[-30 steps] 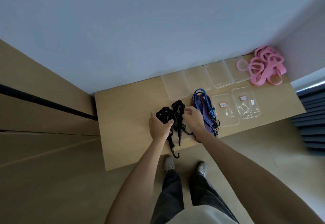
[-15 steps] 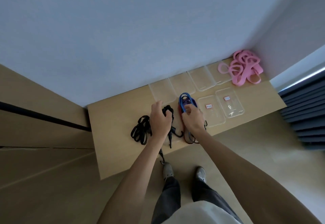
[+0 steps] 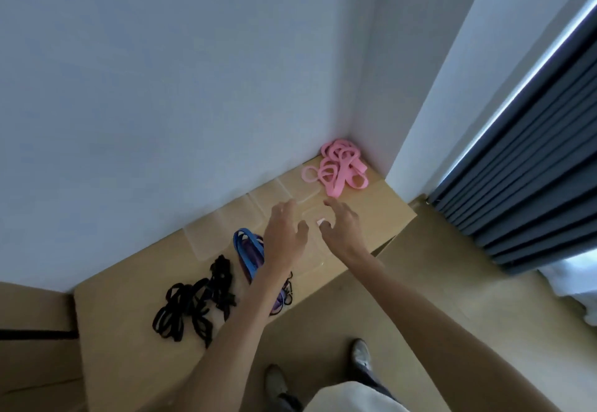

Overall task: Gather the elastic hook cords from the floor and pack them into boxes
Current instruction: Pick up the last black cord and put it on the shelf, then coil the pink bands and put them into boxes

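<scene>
Both hands empty, fingers spread: left hand (image 3: 286, 233) and right hand (image 3: 342, 227) over clear boxes (image 3: 300, 198) on desk (image 3: 129, 330); pink cords (image 3: 339, 167) just beyond, nearer right; black cords (image 3: 193, 301) behind-left.

The left hand (image 3: 284, 233) and forearm hide part of the blue cords (image 3: 247, 251); clear boxes (image 3: 298, 193) are blurred.

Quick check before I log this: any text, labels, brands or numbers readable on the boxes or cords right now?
None can be read.
Small white label on a clear box, seen between the left hand and right hand: too small and blurred to read.
Black cords, blue cord, pink bands: no print visible.
</scene>
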Motion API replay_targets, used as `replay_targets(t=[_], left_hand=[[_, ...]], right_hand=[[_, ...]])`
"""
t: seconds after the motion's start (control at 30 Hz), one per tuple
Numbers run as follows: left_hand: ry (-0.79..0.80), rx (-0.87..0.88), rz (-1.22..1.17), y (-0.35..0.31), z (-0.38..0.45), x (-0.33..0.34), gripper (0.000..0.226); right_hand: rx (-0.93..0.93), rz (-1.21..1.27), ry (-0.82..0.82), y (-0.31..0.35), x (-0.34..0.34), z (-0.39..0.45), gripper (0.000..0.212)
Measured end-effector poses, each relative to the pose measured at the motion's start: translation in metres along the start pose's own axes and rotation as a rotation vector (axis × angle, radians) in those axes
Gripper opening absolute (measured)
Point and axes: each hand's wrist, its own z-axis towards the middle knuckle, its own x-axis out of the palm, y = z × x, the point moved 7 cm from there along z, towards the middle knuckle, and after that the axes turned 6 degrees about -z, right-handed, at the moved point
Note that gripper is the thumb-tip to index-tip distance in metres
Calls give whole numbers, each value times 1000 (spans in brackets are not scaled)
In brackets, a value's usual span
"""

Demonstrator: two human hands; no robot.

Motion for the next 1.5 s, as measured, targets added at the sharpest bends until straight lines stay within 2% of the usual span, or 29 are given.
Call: replay_targets(t=[0.17, 0.27, 0.43, 0.7, 0.9, 1.1, 1.37, 1.47, 1.5], left_hand=[[29, -29, -1, -47, 26, 51, 50], [51, -62, 18, -66, 40, 77, 51], [142, -162, 89, -71, 66, 119, 51], [258, -246, 112, -43, 142, 174, 31], [258, -431, 49, 3, 217, 211, 17], [203, -452, 44, 29, 285, 236, 18], [273, -529, 143, 59, 320, 254, 24], [347, -548, 244, 67, 327, 257, 8], [356, -552, 294, 69, 329, 257, 16]], right_hand=[[-51, -35, 12, -43, -73, 34, 55], [-19, -48, 10, -70, -107, 59, 52], [50, -78, 66, -109, -124, 100, 50], [164, -84, 168, -148, -91, 180, 51], [242, -116, 222, -165, -52, 264, 42], [280, -142, 188, -169, -20, 344, 35], [239, -176, 183, -162, 13, 383, 37], [317, -195, 159, -171, 15, 391, 30], [344, -223, 150, -174, 12, 393, 32]])
